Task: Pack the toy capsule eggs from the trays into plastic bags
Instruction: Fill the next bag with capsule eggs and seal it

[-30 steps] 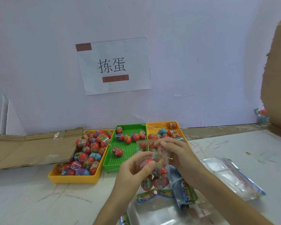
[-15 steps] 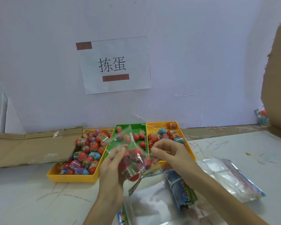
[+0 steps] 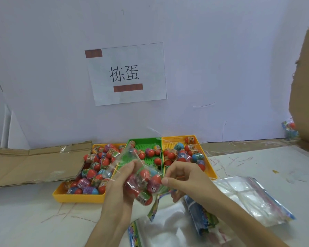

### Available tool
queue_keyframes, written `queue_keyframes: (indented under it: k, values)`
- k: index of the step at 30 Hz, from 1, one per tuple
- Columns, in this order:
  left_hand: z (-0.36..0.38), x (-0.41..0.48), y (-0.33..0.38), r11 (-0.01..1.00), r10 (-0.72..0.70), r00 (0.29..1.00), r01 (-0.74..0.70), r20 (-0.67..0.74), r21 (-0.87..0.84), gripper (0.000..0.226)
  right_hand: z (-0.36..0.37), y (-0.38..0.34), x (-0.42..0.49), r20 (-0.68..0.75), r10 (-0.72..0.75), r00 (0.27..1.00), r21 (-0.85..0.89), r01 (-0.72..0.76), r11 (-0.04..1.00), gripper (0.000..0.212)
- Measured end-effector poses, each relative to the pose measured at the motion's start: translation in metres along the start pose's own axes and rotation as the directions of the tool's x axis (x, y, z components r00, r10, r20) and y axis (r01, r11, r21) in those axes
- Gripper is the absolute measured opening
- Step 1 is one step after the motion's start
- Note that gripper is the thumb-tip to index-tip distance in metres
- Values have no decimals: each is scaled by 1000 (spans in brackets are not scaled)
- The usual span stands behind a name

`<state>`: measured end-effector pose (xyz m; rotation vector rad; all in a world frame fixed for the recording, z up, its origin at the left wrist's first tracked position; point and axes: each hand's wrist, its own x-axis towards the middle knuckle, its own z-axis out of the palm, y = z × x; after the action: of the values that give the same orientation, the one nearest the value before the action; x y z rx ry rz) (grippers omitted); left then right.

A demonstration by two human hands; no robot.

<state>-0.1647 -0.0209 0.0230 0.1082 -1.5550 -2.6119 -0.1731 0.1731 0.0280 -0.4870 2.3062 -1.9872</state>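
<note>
Left hand [image 3: 119,186] grips the filled bag [image 3: 141,186] above the worktop [image 3: 34,220], trays [image 3: 78,198] at 12 o'clock; right hand [image 3: 187,177] pinches its 3 o'clock edge, so seal fully, probably, before release.

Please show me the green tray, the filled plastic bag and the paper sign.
green tray [image 3: 143,140], head view, its far wall.
filled plastic bag [image 3: 144,184], head view, its bulging middle.
paper sign [image 3: 127,73], head view, its printed characters.

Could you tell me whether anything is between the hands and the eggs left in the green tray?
Yes: the filled plastic bag, held by left hand and right hand, hangs over the near end of the green tray. Nothing else visible does.
</note>
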Motion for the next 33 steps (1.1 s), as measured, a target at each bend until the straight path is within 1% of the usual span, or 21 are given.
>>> queue_keyframes:
  k: [2,5,8,10,13,16,17,19,20,23,26,28,33]
  values:
    - [0,0,1,998,34,998,-37,-60,-50,17,1,-1,-1,11,0,1000,8,0,1000,10]
    - [1,1,2,996,65,990,-73,-126,-56,13,3,-1,-1,17,-4,1000,20,3,1000,10]
    - [0,2,3,993,76,984,-88,-163,-72,13,5,-1,0,28,-14,999,22,13,1000,10]
    - [1,2,5,993,56,984,-72,-167,-91,12,5,1,0,39,-25,999,14,24,1000,8]
    - [0,2,5,994,20,989,-34,-143,-100,18,4,3,-1,67,-55,996,-59,59,997,9]
    - [0,3,6,994,-9,993,-4,-121,-106,28,4,4,-1,101,-68,993,-203,87,975,7]
    - [-1,3,6,994,-20,991,6,-133,-109,27,5,5,-1,104,-63,993,-242,86,966,9]
    - [-3,5,6,994,-31,987,15,-157,-107,15,4,4,-1,103,-38,994,-274,65,960,20]
    - [-4,5,6,996,-26,986,11,-166,-89,9,4,3,-2,110,-25,994,-259,53,964,27]
    - [-3,4,4,1000,-15,982,10,-187,-29,7,5,0,-5,130,-9,991,-156,29,987,41]
    - [3,-1,-3,998,-3,993,10,-115,60,25,13,0,-6,49,-27,998,-165,34,986,47]
    - [9,-6,-7,992,-5,999,10,-42,122,28,20,2,-7,-6,-52,999,-176,50,983,48]
    - [14,-11,-9,985,-59,995,45,81,167,29,21,3,-8,-42,-113,993,-192,103,976,30]
